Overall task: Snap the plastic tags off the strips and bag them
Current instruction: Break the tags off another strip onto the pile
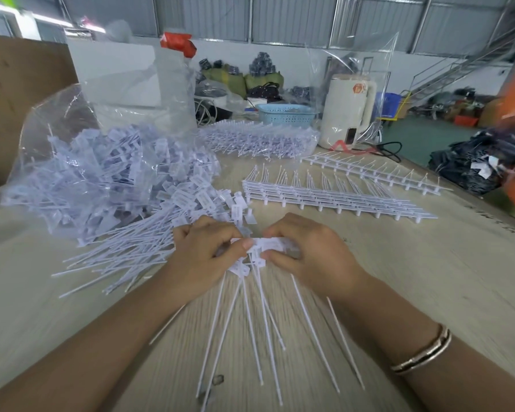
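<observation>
Far left of the hands: a big clear bag (pixel 72 138) lying on the table (pixel 414 278), mouth open toward the hands, stuffed with loose white tags (pixel 107 179). More tags spilling out of the bag's edge, thin tails fanned flat right up to the left hand.

Left hand (pixel 204 257), near the middle of the table: fingers curled tight, thumb pressed down, pinching the left end of a white strip of tags (pixel 268 245). Tags from the pile touching its knuckles.

Right hand (pixel 312 254), just beside the left hand: fingers curled too, thumb and first finger pinching the right end of that same strip. Long thin tails hanging from the strip and spreading toward the table's near edge, between the two arms. A shiny bracelet (pixel 422 349) on the right wrist.

Beyond the hands, farther back: a second clear bag of strips (pixel 259 141), a blue basket (pixel 286 114) and a cream jug (pixel 347 111) with a black cord.

Up and to the right of the hands: a flat stack of bare strips (pixel 333 197), then one more single strip (pixel 369 171) behind it, close to the table's far right edge.

Right of the right hand: bare wood, open room out to the table's edge. Beside the left forearm: bare wood as well.
</observation>
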Demonstrator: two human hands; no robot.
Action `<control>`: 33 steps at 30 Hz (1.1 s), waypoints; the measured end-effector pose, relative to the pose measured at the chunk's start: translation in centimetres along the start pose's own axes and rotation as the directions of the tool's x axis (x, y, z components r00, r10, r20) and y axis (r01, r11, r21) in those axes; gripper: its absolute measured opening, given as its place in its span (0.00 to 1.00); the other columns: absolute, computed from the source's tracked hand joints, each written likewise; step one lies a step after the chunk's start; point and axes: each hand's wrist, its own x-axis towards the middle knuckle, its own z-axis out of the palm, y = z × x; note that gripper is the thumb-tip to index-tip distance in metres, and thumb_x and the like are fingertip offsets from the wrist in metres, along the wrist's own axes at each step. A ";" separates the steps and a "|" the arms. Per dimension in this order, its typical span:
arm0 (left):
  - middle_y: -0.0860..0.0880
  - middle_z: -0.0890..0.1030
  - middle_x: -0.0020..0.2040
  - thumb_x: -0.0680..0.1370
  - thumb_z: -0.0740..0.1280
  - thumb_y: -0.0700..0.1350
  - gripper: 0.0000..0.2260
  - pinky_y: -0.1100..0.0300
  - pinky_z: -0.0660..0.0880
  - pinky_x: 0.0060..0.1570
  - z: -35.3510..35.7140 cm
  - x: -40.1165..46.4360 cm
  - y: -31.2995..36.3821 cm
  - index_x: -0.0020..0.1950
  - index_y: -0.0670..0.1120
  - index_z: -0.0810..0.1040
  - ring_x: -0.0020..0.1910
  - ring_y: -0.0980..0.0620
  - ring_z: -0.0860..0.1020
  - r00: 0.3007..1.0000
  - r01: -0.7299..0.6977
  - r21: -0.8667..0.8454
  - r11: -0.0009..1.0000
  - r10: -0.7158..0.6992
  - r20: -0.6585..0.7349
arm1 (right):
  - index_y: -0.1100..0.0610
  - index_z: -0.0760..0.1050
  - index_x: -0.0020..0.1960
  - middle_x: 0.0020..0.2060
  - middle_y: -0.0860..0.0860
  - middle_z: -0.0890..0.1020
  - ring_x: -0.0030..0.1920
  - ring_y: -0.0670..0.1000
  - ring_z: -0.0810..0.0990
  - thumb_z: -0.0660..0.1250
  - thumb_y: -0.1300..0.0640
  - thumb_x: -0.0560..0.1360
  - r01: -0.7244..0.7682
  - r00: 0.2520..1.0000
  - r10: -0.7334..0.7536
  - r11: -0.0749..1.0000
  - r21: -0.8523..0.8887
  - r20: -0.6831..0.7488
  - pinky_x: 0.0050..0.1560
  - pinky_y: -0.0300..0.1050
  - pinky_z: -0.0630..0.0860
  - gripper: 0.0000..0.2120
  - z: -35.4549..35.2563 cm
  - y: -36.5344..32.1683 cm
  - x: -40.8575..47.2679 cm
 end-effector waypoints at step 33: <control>0.62 0.74 0.43 0.72 0.47 0.66 0.25 0.58 0.52 0.45 0.4 -0.2 2.0 0.38 0.53 0.78 0.50 0.59 0.65 0.995 -0.040 0.065 0.997 0.046 -0.086 | 0.55 0.70 0.58 0.42 0.37 0.71 0.44 0.34 0.72 0.65 0.52 0.71 -0.022 0.999 0.028 0.957 0.288 -0.015 0.45 0.26 0.66 0.17 1.2 -1.3 -0.1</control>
